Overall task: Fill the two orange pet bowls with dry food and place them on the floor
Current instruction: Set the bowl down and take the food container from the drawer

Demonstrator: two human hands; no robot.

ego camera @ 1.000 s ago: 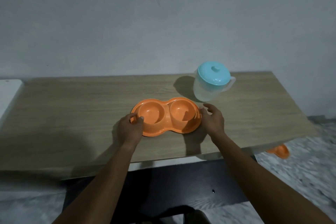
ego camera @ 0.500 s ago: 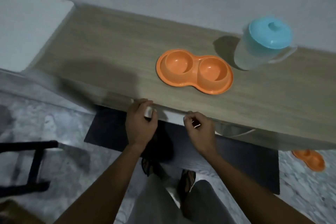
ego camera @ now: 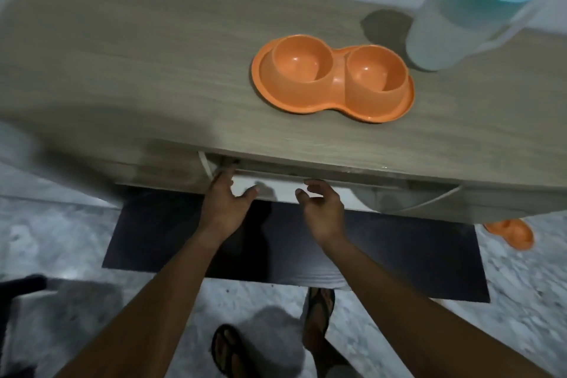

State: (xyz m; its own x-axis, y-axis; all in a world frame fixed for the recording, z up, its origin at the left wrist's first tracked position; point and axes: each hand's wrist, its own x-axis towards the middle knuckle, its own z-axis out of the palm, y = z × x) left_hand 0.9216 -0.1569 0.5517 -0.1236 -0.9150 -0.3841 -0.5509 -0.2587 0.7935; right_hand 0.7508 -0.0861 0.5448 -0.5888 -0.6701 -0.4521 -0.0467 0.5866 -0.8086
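Item: double bowl, orange, two joined cups on one base; stands on the table top toward the right, both cups empty, no food visible in them. Item: jug, translucent with a teal lid, just behind and right of the bowl, apart from it; contents cannot be told. Item: second bowl, orange, on the floor at the right, mostly hidden under the table edge; whether it holds food cannot be told. Item: drawer, white-fronted, under the table's front edge, standing slightly out. Left hand: fingers spread, fingertips at the drawer's upper left corner, gripping nothing that shows. Right hand: fingers loosely curled and apart, just in front of the drawer face, holding nothing. Also present: dark mat beneath the table, two sandalled feet. Status, as judged: filling not begun; no dry food is in sight, and the hands appear to be at the drawer, perhaps seeking it. Left to do: find food, fill both cups, set the bowl on the floor.
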